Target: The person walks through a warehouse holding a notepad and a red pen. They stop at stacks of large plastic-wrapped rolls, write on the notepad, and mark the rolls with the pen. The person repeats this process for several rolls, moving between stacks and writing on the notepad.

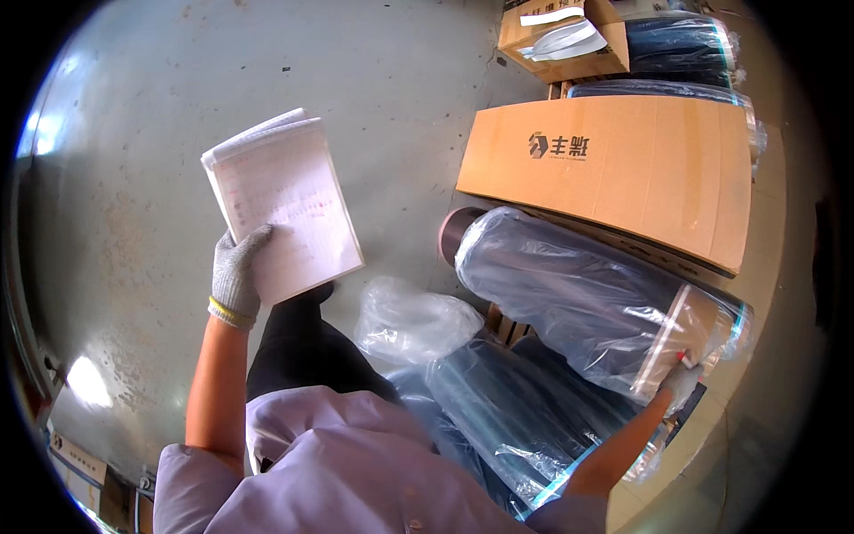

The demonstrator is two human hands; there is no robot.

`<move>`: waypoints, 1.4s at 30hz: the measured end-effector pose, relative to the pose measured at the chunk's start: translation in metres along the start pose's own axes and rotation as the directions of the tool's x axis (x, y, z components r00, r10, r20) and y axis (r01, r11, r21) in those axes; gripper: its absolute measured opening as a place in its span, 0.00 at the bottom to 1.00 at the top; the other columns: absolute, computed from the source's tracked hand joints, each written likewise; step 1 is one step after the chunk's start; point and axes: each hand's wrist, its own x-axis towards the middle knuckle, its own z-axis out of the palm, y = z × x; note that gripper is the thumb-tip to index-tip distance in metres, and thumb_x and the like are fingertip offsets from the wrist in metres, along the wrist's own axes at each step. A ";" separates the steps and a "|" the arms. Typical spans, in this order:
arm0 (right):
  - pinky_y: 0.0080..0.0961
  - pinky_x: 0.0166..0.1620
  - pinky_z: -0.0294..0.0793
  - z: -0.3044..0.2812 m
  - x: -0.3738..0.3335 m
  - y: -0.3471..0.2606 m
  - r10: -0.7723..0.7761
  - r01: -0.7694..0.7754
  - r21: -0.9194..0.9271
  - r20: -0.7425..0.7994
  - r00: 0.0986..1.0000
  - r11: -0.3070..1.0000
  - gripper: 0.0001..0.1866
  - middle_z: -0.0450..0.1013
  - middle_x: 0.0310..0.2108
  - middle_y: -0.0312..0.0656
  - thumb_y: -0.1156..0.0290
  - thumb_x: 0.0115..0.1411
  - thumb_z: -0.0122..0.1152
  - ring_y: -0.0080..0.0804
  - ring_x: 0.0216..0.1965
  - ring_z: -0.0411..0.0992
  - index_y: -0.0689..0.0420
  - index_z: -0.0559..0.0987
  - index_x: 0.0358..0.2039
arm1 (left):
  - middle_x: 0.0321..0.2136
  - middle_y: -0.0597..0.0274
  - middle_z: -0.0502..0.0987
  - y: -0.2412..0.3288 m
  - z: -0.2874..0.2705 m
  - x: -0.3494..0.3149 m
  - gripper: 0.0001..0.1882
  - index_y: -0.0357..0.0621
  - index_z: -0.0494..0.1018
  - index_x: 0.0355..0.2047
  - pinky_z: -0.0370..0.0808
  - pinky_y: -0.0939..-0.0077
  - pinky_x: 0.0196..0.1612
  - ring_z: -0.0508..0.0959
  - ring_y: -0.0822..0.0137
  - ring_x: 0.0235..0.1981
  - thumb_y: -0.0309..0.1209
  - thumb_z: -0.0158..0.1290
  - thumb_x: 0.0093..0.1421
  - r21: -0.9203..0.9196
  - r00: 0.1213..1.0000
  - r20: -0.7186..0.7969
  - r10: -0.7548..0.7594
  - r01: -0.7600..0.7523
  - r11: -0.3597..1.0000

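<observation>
Here, the gloved left hand [237, 271] grips a stack of papers [294, 205] at its lower left edge, thumb on top, held above the grey floor [391, 116]. The gloved right hand [683, 384] is at the right end of a plastic-wrapped roll [569, 294], by a small red item [681, 356]; whether its fingers close on anything, I cannot tell. The roll lies beside a long cardboard box [614, 169].

Papers [294, 209] in left grip [240, 274], wrapped roll [569, 298], carton [640, 173]
</observation>
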 end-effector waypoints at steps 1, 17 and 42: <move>0.43 0.44 0.72 0.004 0.018 -0.008 0.123 -0.128 0.101 0.054 0.991 0.987 0.24 0.75 0.44 0.54 0.53 0.61 0.56 0.55 0.40 0.75 0.59 0.71 0.50 | 0.38 0.55 0.77 0.000 0.001 -0.002 0.20 0.31 0.71 0.47 0.76 0.71 0.42 0.78 0.66 0.37 0.29 0.57 0.55 0.011 1.000 0.009 0.019 -0.019 1.000; 0.33 0.57 0.66 0.074 0.105 -0.004 -0.322 0.392 0.544 -0.223 0.920 0.742 0.20 0.67 0.53 0.46 0.67 0.61 0.55 0.37 0.54 0.66 0.56 0.69 0.54 | 0.37 0.60 0.76 0.017 0.030 -0.038 0.22 0.32 0.69 0.49 0.75 0.73 0.41 0.76 0.69 0.36 0.31 0.55 0.56 0.089 0.991 0.123 0.056 -0.067 0.994; 0.41 0.41 0.67 0.017 -0.027 -0.007 0.181 -0.027 0.412 -0.340 0.923 0.911 0.08 0.75 0.29 0.38 0.65 0.51 0.54 0.37 0.37 0.73 0.46 0.79 0.31 | 0.60 0.51 0.65 -0.029 0.122 -0.048 0.23 0.34 0.60 0.61 0.59 0.67 0.64 0.63 0.60 0.61 0.32 0.38 0.69 0.611 0.765 0.629 -0.141 -0.374 0.697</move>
